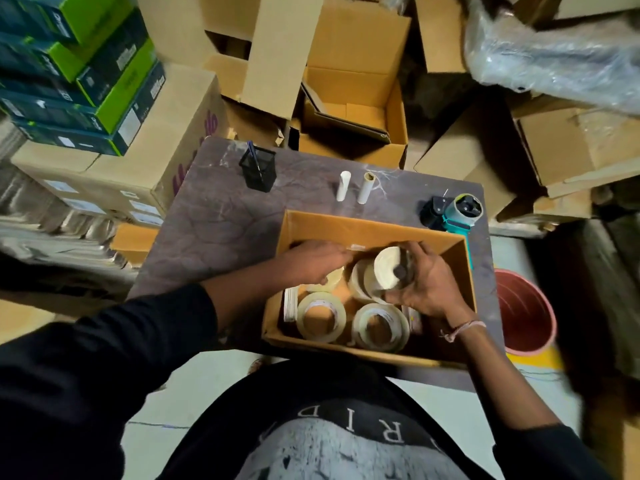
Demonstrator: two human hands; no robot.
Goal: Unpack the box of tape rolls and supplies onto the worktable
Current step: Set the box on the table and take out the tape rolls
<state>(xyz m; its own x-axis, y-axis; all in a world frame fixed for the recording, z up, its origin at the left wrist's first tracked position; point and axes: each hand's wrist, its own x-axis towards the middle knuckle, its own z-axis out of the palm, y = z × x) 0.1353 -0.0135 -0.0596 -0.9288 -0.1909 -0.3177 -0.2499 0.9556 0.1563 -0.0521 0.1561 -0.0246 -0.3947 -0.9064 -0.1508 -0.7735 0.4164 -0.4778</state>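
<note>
The right hand (424,282) grips a stiff, light tape roll (386,270) by its rim; the left hand (311,261), at nine o'clock in the box (367,226), looks closed on something unclear.

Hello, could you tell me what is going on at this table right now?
A person is unpacking an open cardboard box on the worktable. The right hand grips a stack of tape rolls inside the box, while the left hand reaches in beside it. Two more tape rolls lie flat near the front. A tape dispenser, pen holder and two tubes stand on the table.
</note>
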